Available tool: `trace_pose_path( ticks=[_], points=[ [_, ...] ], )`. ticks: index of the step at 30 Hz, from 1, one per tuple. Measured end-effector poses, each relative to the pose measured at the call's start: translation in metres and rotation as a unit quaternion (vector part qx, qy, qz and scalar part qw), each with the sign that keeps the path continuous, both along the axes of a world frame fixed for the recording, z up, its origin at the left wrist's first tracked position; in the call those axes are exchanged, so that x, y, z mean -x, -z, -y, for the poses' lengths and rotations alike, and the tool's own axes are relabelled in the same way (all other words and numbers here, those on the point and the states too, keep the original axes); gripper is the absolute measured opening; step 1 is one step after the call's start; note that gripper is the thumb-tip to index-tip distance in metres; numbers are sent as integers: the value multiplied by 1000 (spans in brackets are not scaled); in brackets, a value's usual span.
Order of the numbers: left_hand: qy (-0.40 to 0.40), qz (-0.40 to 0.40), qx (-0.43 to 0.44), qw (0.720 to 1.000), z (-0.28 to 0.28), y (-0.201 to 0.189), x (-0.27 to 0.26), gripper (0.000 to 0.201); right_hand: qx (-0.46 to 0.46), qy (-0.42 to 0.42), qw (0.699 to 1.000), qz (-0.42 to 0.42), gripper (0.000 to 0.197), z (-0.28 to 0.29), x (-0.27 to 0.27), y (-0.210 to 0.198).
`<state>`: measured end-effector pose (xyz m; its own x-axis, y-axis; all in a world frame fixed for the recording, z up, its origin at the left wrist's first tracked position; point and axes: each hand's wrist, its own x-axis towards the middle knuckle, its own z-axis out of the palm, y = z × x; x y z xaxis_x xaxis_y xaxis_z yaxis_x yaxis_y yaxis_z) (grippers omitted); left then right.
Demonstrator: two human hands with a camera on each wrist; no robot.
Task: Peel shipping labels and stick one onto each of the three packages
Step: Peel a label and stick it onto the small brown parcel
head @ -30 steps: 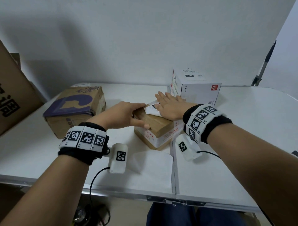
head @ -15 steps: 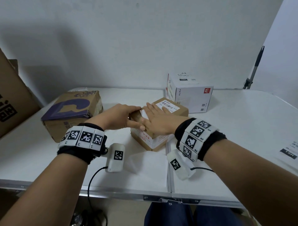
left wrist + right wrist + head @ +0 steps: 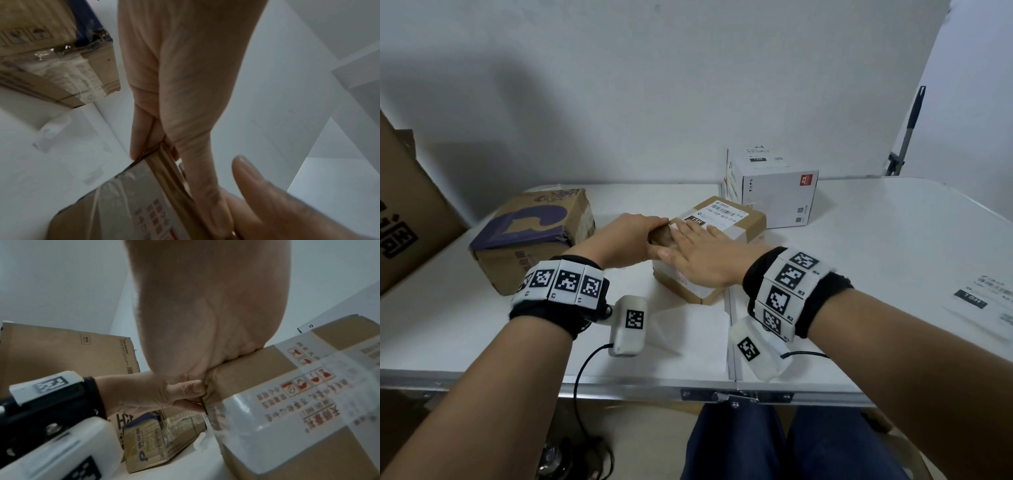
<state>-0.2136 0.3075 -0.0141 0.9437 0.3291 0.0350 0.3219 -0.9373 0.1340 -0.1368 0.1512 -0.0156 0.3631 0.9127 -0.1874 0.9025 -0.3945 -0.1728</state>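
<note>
My right hand point(image 3: 702, 260) lies flat, fingers straight, on the label point(image 3: 717, 219); its long axis runs toward 1 o'clock. My left hand point(image 3: 626, 240) grips the box point(image 3: 751, 221) edge at 9 o'clock.

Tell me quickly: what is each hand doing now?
Left hand: grips the small brown box at its corner.
Right hand: open, pressing flat on the label.

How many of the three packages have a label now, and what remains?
Done: white box carries a label on top. In hand: right hand presses a label flat on the small brown box; left hand holds its edge. Left: purple-taped box shows none; another label waits.
</note>
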Motion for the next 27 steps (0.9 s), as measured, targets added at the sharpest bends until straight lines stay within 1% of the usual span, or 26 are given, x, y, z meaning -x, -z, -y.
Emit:
trace_pose_path(
  ticks=[3,5,8,10,13,15,17,19,21,22,24,25,27],
  points=[
    [-17,4,-27,999,8,-1,-2,60,5,-2,1000,-1,69,5,0,1],
    [-26,6,-39,999,13,-1,-5,48,3,3,1000,-6,68,7,-3,-1],
    [-41,6,-42,998,21,-1,-11,31,-1,8,1000,-17,66,13,-7,-3],
    [-56,10,-37,998,25,-2,-15,26,-1,12,1000,-19,66,17,-9,-4],
    [-76,10,-25,997,28,-4,-19,27,-15,8,1000,-27,63,23,-12,-8],
    [-79,13,-19,997,30,-4,-19,26,-32,1,998,-47,60,26,-13,-12],
    [-78,32,-3,996,33,-5,-16,31,-35,9,998,-60,62,29,-15,-17],
    [-85,51,19,995,39,-5,-15,39,-50,20,997,-54,65,32,-17,-23],
    [-101,48,16,994,44,-6,-14,47,-103,26,993,-43,57,35,-22,-31],
    [-107,41,5,993,45,-7,-15,51,-142,38,988,-55,57,37,-27,-34],
    [-111,22,2,994,45,-10,-14,55,-214,77,968,-104,64,40,-36,-38],
    [-112,12,12,994,46,-13,-13,52,-240,92,960,-109,68,40,-42,-39],
    [-103,-7,40,994,44,-19,-10,43,-245,115,959,-81,72,37,-51,-38]
  ],
)
